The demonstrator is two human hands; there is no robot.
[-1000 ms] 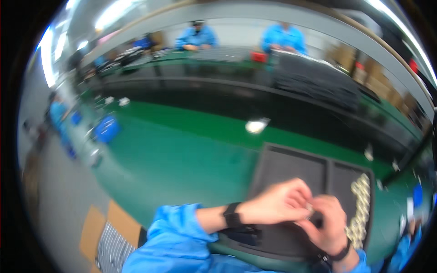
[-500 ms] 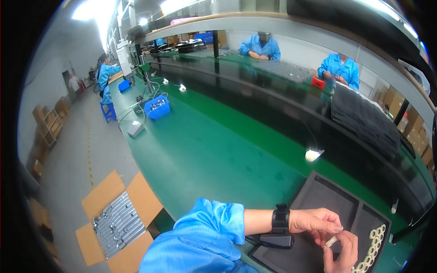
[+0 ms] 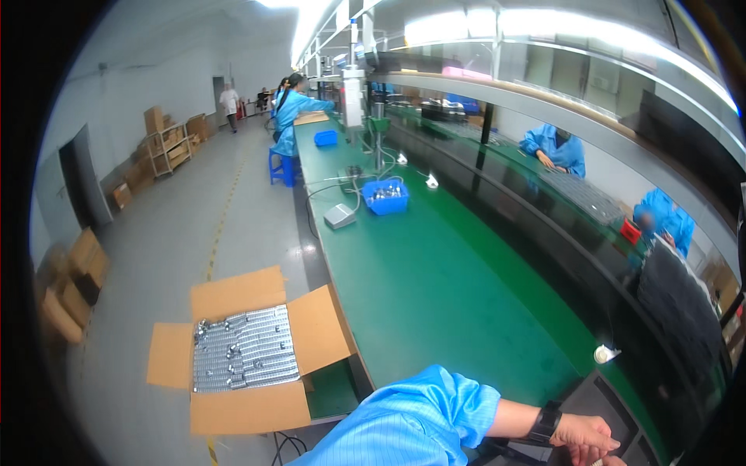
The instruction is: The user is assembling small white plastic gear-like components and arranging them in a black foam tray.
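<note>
Most of right hand [image 3: 614, 460] cut off at near right; cannot tell state of fingers. Left hand [image 3: 581, 435] just beside, fingers curled, grip impossible to tell. Between, pale piece [image 3: 597, 463] barely showing; dark tray [image 3: 597, 398] partly hidden.

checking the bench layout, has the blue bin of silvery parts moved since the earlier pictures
No: the blue bin keeps its place just right of the grey wedge-shaped device; only the camera has turned.

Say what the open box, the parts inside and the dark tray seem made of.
Open box: matte cardboard, by its brown folding flaps. Parts inside: probably metal, given their silvery shine. Dark tray: dull surface suggests plastic or foam, unclear which.
</note>
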